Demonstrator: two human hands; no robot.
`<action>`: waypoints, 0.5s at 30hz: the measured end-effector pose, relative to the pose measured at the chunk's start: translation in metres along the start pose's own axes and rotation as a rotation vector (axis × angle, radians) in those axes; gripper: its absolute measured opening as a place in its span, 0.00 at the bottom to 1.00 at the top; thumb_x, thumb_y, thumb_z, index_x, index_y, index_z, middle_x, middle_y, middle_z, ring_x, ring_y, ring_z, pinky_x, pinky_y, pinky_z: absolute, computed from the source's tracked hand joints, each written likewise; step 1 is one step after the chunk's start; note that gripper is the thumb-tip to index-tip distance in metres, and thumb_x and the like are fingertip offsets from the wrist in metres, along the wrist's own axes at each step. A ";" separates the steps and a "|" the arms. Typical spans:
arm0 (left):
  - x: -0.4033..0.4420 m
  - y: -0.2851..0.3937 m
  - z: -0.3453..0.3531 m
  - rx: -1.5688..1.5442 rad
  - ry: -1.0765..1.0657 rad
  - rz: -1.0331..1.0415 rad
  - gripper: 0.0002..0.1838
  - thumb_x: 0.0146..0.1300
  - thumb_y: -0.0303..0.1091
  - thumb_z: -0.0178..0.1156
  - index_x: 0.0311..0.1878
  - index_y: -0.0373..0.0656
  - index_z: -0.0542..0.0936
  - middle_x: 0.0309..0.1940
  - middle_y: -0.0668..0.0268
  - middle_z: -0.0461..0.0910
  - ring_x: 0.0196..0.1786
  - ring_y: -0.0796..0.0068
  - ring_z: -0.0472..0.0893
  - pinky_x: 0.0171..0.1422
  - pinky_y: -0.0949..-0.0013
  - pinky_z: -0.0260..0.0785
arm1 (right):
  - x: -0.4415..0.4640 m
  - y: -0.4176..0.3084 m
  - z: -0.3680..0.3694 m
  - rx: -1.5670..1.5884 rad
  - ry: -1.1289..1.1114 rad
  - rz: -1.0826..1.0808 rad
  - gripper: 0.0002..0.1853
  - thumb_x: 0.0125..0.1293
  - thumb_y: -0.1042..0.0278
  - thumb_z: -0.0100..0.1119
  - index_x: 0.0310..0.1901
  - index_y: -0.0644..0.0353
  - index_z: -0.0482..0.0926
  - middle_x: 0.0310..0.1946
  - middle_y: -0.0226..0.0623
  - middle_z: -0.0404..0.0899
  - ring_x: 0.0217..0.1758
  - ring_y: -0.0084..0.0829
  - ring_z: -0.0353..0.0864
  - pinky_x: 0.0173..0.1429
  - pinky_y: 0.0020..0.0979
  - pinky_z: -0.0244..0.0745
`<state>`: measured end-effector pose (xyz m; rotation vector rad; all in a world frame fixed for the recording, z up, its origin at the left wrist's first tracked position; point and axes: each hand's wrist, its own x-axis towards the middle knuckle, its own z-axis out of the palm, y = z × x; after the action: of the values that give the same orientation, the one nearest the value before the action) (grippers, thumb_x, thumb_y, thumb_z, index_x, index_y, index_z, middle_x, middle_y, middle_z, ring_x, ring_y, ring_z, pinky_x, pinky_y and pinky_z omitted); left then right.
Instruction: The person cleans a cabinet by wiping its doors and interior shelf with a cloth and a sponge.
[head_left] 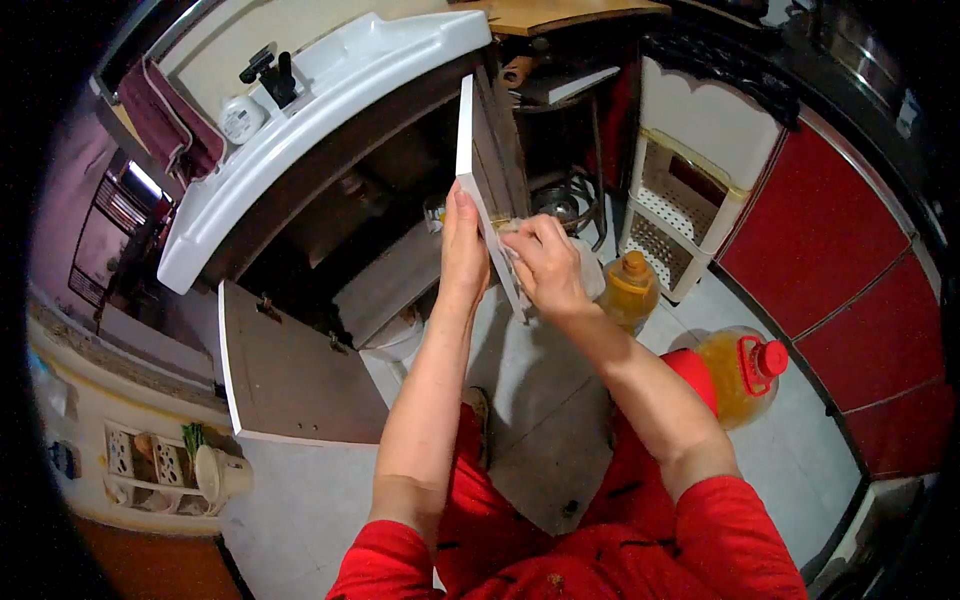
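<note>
A cabinet door (490, 150) with a white edge stands swung out under the white sink, seen nearly edge-on. My left hand (464, 245) is on its near side, thumb up along the white edge, steadying the door. On the door's other side, my right hand (545, 262) has its fingers curled in against the panel. Something pale shows at those fingertips, perhaps a cloth, but its kind is not clear. A second cabinet door (300, 375) hangs open to the left, with hinges visible on its inner face. The cabinet interior between the doors is dark.
Above the cabinet is the white sink (350, 75). Two bottles of yellow liquid, one with an orange cap (632, 285) and one with a red cap (740, 375), stand on the floor at right. Behind them are a white plastic rack (685, 190) and red cupboards (815, 230).
</note>
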<state>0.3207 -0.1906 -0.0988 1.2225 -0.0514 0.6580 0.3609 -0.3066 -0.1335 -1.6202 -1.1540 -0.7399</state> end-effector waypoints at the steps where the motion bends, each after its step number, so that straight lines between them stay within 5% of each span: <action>1: 0.001 -0.001 0.001 -0.015 0.050 0.006 0.27 0.72 0.51 0.38 0.65 0.41 0.60 0.59 0.62 0.67 0.61 0.70 0.66 0.65 0.65 0.57 | -0.008 0.005 0.004 0.074 0.017 0.072 0.17 0.47 0.82 0.61 0.42 0.62 0.77 0.35 0.42 0.73 0.38 0.42 0.74 0.41 0.36 0.71; 3: 0.000 -0.002 0.002 -0.034 0.100 0.008 0.26 0.72 0.51 0.39 0.63 0.41 0.63 0.57 0.62 0.69 0.59 0.68 0.69 0.65 0.62 0.59 | -0.015 0.010 0.005 0.142 0.033 0.147 0.15 0.49 0.80 0.61 0.42 0.63 0.78 0.33 0.42 0.74 0.37 0.42 0.76 0.42 0.35 0.72; 5: 0.001 -0.002 0.000 0.003 0.059 0.014 0.26 0.72 0.51 0.39 0.63 0.41 0.63 0.57 0.62 0.69 0.59 0.69 0.68 0.65 0.63 0.59 | -0.010 0.012 0.001 0.228 0.093 0.478 0.10 0.49 0.74 0.63 0.36 0.63 0.79 0.31 0.42 0.77 0.35 0.42 0.78 0.41 0.37 0.72; 12: -0.001 -0.001 0.007 0.041 0.010 0.035 0.27 0.73 0.51 0.37 0.65 0.40 0.60 0.59 0.62 0.67 0.61 0.72 0.66 0.65 0.69 0.56 | 0.021 -0.007 0.010 0.183 0.239 0.380 0.09 0.50 0.73 0.62 0.33 0.65 0.76 0.30 0.45 0.77 0.35 0.45 0.78 0.42 0.38 0.72; 15: 0.001 -0.003 0.005 0.088 0.072 0.049 0.26 0.72 0.52 0.37 0.62 0.41 0.63 0.56 0.61 0.69 0.59 0.68 0.69 0.65 0.63 0.59 | 0.013 -0.008 0.020 0.179 0.179 0.561 0.10 0.49 0.72 0.63 0.32 0.65 0.75 0.30 0.46 0.77 0.36 0.47 0.78 0.42 0.39 0.71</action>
<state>0.3243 -0.1949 -0.0995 1.2843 0.0080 0.7529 0.3571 -0.2830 -0.1263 -1.5823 -0.5730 -0.3914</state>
